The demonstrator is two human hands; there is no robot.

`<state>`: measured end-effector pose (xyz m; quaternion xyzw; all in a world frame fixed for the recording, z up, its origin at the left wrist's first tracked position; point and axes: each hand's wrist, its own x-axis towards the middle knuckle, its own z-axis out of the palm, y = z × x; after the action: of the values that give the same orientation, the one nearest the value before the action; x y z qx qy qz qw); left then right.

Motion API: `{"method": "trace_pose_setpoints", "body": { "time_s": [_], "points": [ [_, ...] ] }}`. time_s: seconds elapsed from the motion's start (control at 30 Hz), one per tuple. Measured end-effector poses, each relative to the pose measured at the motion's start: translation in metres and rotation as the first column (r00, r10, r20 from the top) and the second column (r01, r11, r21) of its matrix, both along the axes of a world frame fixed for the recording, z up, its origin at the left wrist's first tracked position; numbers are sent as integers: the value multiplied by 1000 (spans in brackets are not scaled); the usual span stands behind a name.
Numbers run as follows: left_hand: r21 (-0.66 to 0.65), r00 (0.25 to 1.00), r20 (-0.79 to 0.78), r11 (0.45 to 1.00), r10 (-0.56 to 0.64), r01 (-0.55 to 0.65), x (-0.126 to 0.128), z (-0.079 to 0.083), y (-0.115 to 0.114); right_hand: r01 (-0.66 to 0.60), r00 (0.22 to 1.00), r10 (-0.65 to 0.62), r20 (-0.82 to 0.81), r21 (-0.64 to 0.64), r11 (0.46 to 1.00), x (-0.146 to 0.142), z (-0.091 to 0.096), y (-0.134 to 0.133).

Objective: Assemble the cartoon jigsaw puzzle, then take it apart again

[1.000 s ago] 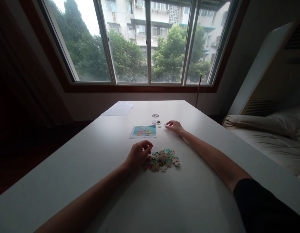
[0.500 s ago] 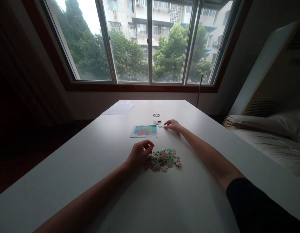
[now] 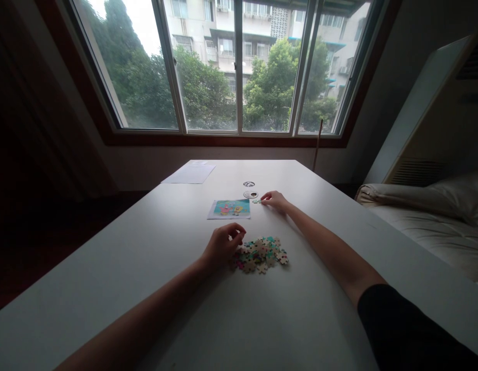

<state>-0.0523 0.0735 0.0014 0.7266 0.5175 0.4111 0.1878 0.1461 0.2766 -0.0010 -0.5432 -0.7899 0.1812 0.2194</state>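
Observation:
A pile of jigsaw puzzle pieces [image 3: 262,255], some showing pale backs and others teal, lies on the white table [image 3: 300,319]. My left hand [image 3: 223,243] rests at the pile's left edge, thumb and fingers curled together; whatever they pinch is too small to make out. Farther off, my right hand [image 3: 275,200] has its fingertips closed on a puzzle piece beside a small greenish puzzle piece [image 3: 256,201] on the table. Left of these lies a picture sheet [image 3: 231,208] with colourful cartoon figures on a blue ground.
Two round flat items [image 3: 250,195] with dark markings lie just beyond the right hand. White paper [image 3: 189,173] sits at the table's far left. A pale padded seat [image 3: 416,216] stands to the right, and a wide window [image 3: 208,87] is ahead.
The right fingertips have shifted very slightly left at the small pieces. My left hand has stayed in place by the pile.

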Motion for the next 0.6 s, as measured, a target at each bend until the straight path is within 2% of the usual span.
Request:
{"method": "trace_pose_setpoints", "body": {
  "time_s": [0.13, 0.23, 0.4, 0.5, 0.6],
  "points": [
    [5, 1000, -10, 1000, 3, -3, 0, 1, -1, -34, 999, 35, -11, 26, 999, 1, 3, -8],
    [9, 1000, -17, 1000, 3, -2, 0, 1, -1, -104, 994, 105, -25, 45, 994, 7, 9, -26],
    [26, 999, -45, 1000, 1, 1, -1, -2, 2, -308, 951, 307, -34, 4, 952, 28, 14, -80],
    [52, 997, -76, 999, 1, 3, -1, -2, 4, -471, 880, 470, -66, 9, 882, 42, 13, -115],
    [62, 993, -117, 997, -29, 37, 1, -2, 4, -516, 849, 515, -119, 23, 856, 51, 10, -142]
  ]
}}
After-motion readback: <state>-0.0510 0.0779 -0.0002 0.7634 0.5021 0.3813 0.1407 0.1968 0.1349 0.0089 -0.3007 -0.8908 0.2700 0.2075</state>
